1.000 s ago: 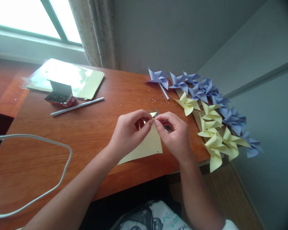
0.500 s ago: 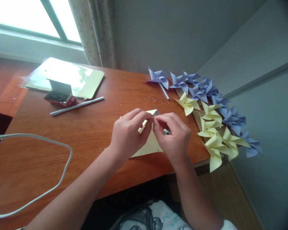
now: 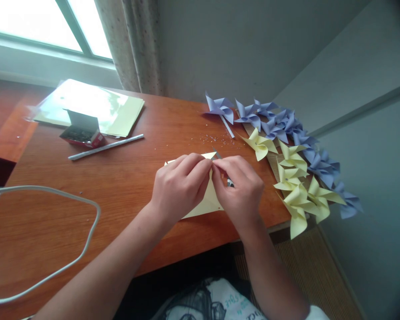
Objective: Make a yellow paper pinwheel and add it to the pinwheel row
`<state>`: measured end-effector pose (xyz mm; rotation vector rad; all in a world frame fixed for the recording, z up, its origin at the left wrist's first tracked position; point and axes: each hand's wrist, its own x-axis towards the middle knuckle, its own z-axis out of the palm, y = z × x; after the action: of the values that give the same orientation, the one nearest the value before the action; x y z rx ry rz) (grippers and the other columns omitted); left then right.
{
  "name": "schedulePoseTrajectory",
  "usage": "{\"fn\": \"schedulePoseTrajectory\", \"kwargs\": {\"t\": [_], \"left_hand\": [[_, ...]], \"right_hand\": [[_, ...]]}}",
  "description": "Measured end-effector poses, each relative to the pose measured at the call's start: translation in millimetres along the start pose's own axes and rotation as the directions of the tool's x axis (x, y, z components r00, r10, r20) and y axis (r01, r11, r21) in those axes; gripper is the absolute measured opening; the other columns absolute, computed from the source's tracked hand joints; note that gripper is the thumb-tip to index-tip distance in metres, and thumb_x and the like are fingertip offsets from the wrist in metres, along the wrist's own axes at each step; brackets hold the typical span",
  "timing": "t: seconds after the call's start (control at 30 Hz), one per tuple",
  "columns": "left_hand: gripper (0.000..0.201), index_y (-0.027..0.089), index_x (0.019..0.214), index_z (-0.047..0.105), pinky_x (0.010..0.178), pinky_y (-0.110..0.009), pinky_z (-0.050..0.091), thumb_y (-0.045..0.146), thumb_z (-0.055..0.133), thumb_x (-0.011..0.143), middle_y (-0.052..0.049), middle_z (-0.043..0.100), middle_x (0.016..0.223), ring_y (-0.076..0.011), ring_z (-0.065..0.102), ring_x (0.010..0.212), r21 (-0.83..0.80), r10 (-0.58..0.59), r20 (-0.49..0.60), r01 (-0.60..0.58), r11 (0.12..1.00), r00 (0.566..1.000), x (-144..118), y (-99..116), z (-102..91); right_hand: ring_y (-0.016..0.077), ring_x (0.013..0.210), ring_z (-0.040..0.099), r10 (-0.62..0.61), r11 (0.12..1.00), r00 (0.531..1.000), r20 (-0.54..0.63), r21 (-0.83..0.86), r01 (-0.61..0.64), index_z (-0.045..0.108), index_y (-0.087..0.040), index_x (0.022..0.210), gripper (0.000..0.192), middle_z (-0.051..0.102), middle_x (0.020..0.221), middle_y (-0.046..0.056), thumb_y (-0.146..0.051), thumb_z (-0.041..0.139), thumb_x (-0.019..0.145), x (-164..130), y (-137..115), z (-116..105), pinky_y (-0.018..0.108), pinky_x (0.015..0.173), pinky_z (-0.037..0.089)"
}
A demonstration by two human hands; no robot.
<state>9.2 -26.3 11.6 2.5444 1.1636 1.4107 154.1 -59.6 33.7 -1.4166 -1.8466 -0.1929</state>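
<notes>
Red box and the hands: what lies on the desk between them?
In the head view, a white rod lies just in front of the red box. Past it the desk is bare wood up to the left hand on the yellow paper.

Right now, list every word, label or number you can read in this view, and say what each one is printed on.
Printed shirt at the bottom edge: green lettering, too small and cut off to read with confidence.
Small open box beside the stack of yellow paper: no print can be made out.
Yellow paper sheet pinched by the left hand and right hand: blank.
Yellow pinwheels and purple pinwheels: no text.
</notes>
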Motion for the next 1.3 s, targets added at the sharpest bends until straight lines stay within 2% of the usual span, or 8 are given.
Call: {"fn": "schedulePoseTrajectory", "kwargs": {"t": [0.13,0.3,0.4,0.6,0.8,1.07,1.3], "left_hand": [[0.011,0.017,0.09,0.068,0.062,-0.025,0.049,0.018,0.057,0.093,-0.003,0.072,0.083,-0.0133,0.064,0.068,-0.107,-0.141,0.04,0.145,0.984,0.989,1.0,3.1,1.6],[0.011,0.017,0.086,0.067,0.058,-0.023,0.045,0.021,0.059,0.092,-0.001,0.069,0.078,-0.0102,0.06,0.063,-0.296,-0.292,0.098,0.308,0.904,0.951,5.3,3.8,-0.3],[0.008,0.018,0.083,0.067,0.058,-0.022,0.046,0.018,0.062,0.089,0.0,0.069,0.075,-0.0098,0.059,0.061,-0.368,-0.337,0.1,0.35,0.862,0.936,7.9,2.8,-2.0],[0.006,0.017,0.081,0.068,0.054,-0.02,0.046,0.016,0.065,0.086,0.001,0.07,0.072,-0.0085,0.056,0.056,-0.482,-0.393,0.152,0.415,0.772,0.907,9.3,1.9,-1.6],[0.006,0.017,0.081,0.069,0.052,-0.02,0.043,0.018,0.066,0.086,0.001,0.068,0.069,-0.0085,0.055,0.056,-0.526,-0.425,0.212,0.469,0.71,0.88,7.7,0.3,0.0],[0.009,0.017,0.08,0.069,0.053,-0.02,0.045,0.015,0.064,0.086,0.001,0.069,0.07,-0.0087,0.056,0.058,-0.522,-0.433,0.213,0.476,0.708,0.876,10.1,1.7,-3.6],[0.009,0.018,0.084,0.069,0.056,-0.022,0.046,0.016,0.061,0.088,0.0,0.07,0.075,-0.0106,0.059,0.061,-0.419,-0.369,0.15,0.397,0.816,0.917,8.5,3.7,-3.7]], "right_hand": [[0.0193,0.084,0.066,-0.005,1.0,0.999,0.037,-0.013,0.006,0.072,-0.017,0.098,0.016,0.071,0.089,0.008,-0.014,0.057,0.096,-0.2,-0.4,-1.9,0.032,0.08,0.053],[0.0207,0.088,0.068,-0.02,1.0,0.997,0.068,0.018,0.019,0.072,-0.018,0.107,0.021,0.073,0.094,0.009,-0.014,0.055,0.096,-1.4,-2.8,-4.1,0.034,0.081,0.055],[0.0209,0.09,0.068,0.005,0.999,0.997,0.071,0.043,-0.008,0.072,-0.02,0.108,0.023,0.073,0.095,0.009,-0.014,0.054,0.096,-1.6,-3.6,-3.8,0.036,0.083,0.056],[0.0183,0.085,0.069,0.132,0.978,0.991,0.029,0.16,-0.135,0.072,-0.023,0.097,0.015,0.073,0.091,0.005,-0.017,0.059,0.095,-1.4,-2.0,-0.8,0.032,0.079,0.057],[0.0181,0.084,0.068,0.099,0.987,0.995,-0.009,0.126,-0.097,0.071,-0.022,0.096,0.011,0.073,0.09,0.005,-0.016,0.062,0.094,-3.5,0.4,2.5,0.032,0.077,0.056],[0.0189,0.083,0.069,-0.054,0.998,0.996,-0.077,0.024,0.056,0.073,-0.024,0.1,0.016,0.074,0.088,0.006,-0.012,0.064,0.092,-6.0,1.9,5.7,0.033,0.078,0.057],[0.0196,0.082,0.068,-0.053,0.999,0.995,-0.084,0.003,0.054,0.074,-0.025,0.101,0.018,0.073,0.088,0.005,-0.013,0.063,0.092,-5.0,3.0,6.1,0.033,0.077,0.056]]}}
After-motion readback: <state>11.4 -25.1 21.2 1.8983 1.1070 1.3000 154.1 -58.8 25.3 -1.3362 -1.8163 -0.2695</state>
